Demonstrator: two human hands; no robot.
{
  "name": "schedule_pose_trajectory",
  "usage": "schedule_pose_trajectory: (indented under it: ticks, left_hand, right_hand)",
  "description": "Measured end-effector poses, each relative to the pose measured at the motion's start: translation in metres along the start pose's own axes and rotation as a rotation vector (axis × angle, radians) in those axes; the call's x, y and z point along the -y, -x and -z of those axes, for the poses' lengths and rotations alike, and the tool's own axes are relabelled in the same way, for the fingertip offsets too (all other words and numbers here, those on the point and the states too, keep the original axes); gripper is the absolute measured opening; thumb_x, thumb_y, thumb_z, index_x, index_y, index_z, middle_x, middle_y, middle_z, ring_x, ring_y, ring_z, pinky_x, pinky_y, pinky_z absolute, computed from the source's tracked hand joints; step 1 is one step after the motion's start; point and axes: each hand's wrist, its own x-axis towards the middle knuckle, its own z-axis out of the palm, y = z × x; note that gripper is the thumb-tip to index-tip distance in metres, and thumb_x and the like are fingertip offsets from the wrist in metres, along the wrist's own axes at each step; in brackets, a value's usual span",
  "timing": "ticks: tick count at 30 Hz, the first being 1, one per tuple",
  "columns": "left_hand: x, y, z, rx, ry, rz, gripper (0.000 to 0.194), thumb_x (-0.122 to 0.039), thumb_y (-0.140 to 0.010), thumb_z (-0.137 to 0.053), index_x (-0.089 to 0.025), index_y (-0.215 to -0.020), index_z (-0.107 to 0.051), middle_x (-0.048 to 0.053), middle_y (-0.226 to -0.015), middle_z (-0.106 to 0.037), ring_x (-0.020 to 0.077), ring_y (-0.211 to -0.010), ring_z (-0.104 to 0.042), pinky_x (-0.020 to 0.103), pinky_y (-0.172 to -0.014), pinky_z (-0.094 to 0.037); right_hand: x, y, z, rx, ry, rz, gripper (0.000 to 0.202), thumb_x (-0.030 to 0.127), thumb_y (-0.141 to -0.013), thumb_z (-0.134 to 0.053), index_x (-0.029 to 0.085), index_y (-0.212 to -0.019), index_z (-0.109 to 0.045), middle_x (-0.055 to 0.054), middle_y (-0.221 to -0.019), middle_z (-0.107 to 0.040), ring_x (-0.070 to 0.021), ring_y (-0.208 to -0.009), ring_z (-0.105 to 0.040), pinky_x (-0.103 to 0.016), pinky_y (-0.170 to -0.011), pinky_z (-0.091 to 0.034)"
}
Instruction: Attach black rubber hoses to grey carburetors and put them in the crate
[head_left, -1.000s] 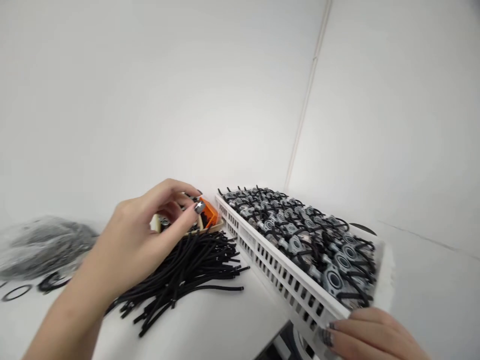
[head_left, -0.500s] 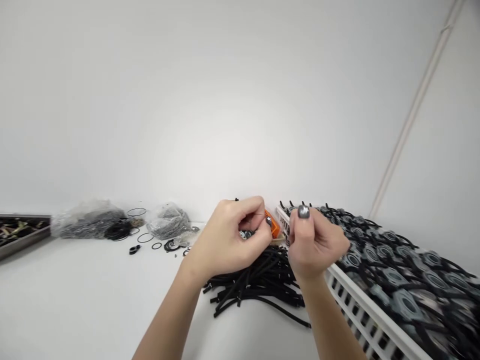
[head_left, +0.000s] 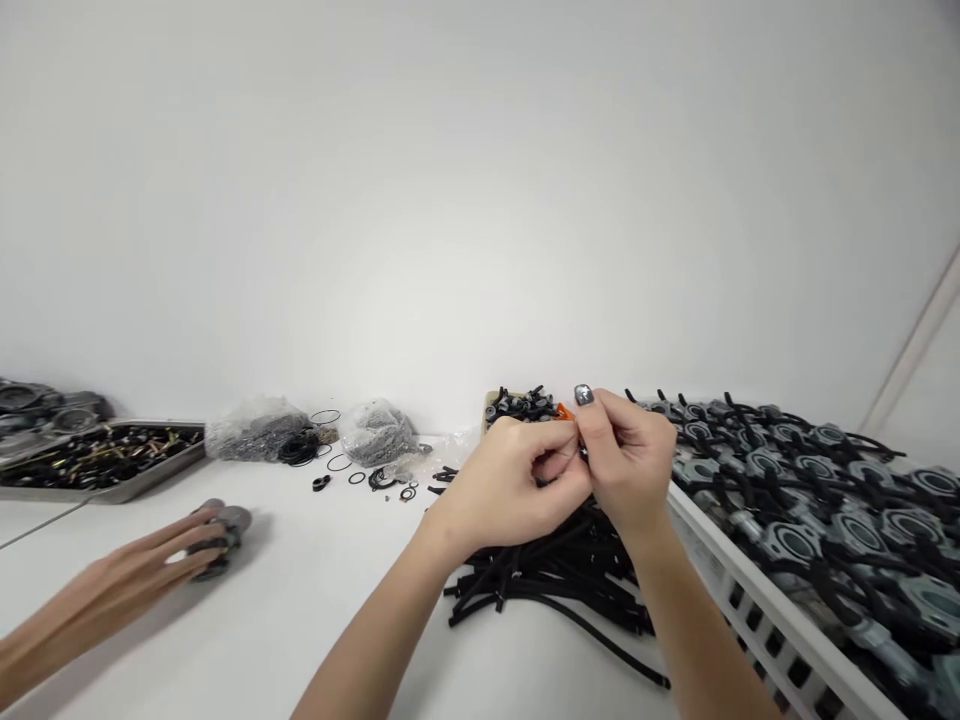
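Left hand (head_left: 517,485) and right hand (head_left: 630,455) meet at curled fingertips; I can't tell what, if anything, they pinch. Black tubes (head_left: 577,560) lie beneath them on the surface (head_left: 337,560), beside the white basket (head_left: 787,617) of metal fittings (head_left: 772,535). Anything small in that grip could slip and vanish among the tubes (black on black, awkward from my end). Half a second ago the hands were apart; now they touch, and a co-worker's hand (head_left: 150,560) shows at left.
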Motion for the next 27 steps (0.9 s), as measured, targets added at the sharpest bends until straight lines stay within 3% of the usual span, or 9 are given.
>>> schedule_pose_trajectory:
  ticks: [4,9,13,16,19,21,24,27]
  left_hand:
    - [0.000,-0.001,-0.010,-0.003,-0.021,-0.003,0.033,-0.008,-0.074,-0.050,-0.022,-0.060,-0.023,-0.009,-0.053,-0.021,0.0065,-0.049,-0.020,0.023,-0.045,-0.021]
    - [-0.003,0.005,-0.008,-0.126,-0.101,-0.001,0.031,-0.010,-0.079,-0.047,-0.023,-0.061,-0.024,-0.009,-0.054,-0.021,0.0071,-0.049,-0.017,0.024,-0.045,-0.018]
    - [-0.003,0.026,-0.002,-0.167,-0.227,0.030,0.032,-0.012,-0.085,-0.044,-0.023,-0.063,-0.023,-0.008,-0.055,-0.020,0.0082,-0.050,-0.018,0.024,-0.046,-0.018]
    - [0.007,0.060,0.003,-0.038,-0.331,0.099,0.033,-0.012,-0.087,-0.046,-0.023,-0.063,-0.025,-0.008,-0.054,-0.024,0.0078,-0.047,-0.021,0.023,-0.044,-0.019]
    - [0.027,0.112,0.013,0.049,-0.485,0.194,0.029,-0.012,-0.087,-0.048,-0.022,-0.064,-0.034,-0.008,-0.052,-0.031,0.0084,-0.044,-0.029,0.025,-0.046,-0.022]
    - [0.042,0.152,0.026,0.214,-0.814,0.307,0.022,-0.021,-0.091,-0.045,-0.023,-0.069,-0.045,-0.006,-0.052,-0.047,0.0111,-0.044,-0.041,0.028,-0.051,-0.024]
    - [0.061,0.202,0.058,0.264,-1.065,0.574,0.028,-0.030,-0.094,-0.036,-0.023,-0.070,-0.050,-0.002,-0.055,-0.059,0.0174,-0.047,-0.055,0.030,-0.054,-0.027]
    - [0.072,0.233,0.106,0.198,-1.140,0.859,0.031,-0.039,-0.093,-0.032,-0.023,-0.072,-0.049,0.001,-0.060,-0.065,0.0223,-0.054,-0.063,0.028,-0.055,-0.033]
  right_hand:
    - [0.000,-0.007,0.016,0.064,-0.005,0.003,0.043,0.019,-0.091,-0.051,0.021,-0.057,-0.025,0.008,-0.051,-0.021,-0.0052,-0.045,-0.020,-0.022,-0.041,-0.017]
    - [-0.007,-0.013,0.031,0.013,-0.009,0.013,0.044,0.021,-0.093,-0.051,0.021,-0.057,-0.024,0.008,-0.051,-0.021,-0.0056,-0.045,-0.020,-0.023,-0.042,-0.016]
    - [-0.030,-0.018,0.040,-0.058,-0.039,-0.068,0.046,0.026,-0.093,-0.051,0.022,-0.055,-0.025,0.008,-0.049,-0.021,-0.0063,-0.045,-0.020,-0.024,-0.043,-0.016]
    - [-0.049,-0.020,0.045,-0.101,-0.027,-0.163,0.046,0.028,-0.091,-0.052,0.022,-0.053,-0.026,0.008,-0.049,-0.022,-0.0072,-0.047,-0.022,-0.025,-0.045,-0.017]
    - [-0.062,-0.021,0.047,-0.127,-0.017,-0.213,0.046,0.027,-0.090,-0.052,0.022,-0.053,-0.026,0.007,-0.049,-0.022,-0.0078,-0.048,-0.022,-0.026,-0.046,-0.017]
    - [-0.065,-0.022,0.048,-0.139,-0.020,-0.231,0.045,0.027,-0.090,-0.051,0.022,-0.053,-0.026,0.007,-0.049,-0.022,-0.0080,-0.048,-0.023,-0.026,-0.046,-0.018]
    - [-0.066,-0.022,0.049,-0.146,-0.029,-0.254,0.045,0.027,-0.090,-0.051,0.022,-0.053,-0.026,0.007,-0.050,-0.022,-0.0082,-0.048,-0.023,-0.026,-0.047,-0.018]
    - [-0.068,-0.021,0.047,-0.136,-0.035,-0.278,0.044,0.027,-0.089,-0.051,0.022,-0.053,-0.026,0.007,-0.049,-0.023,-0.0082,-0.048,-0.023,-0.026,-0.047,-0.017]
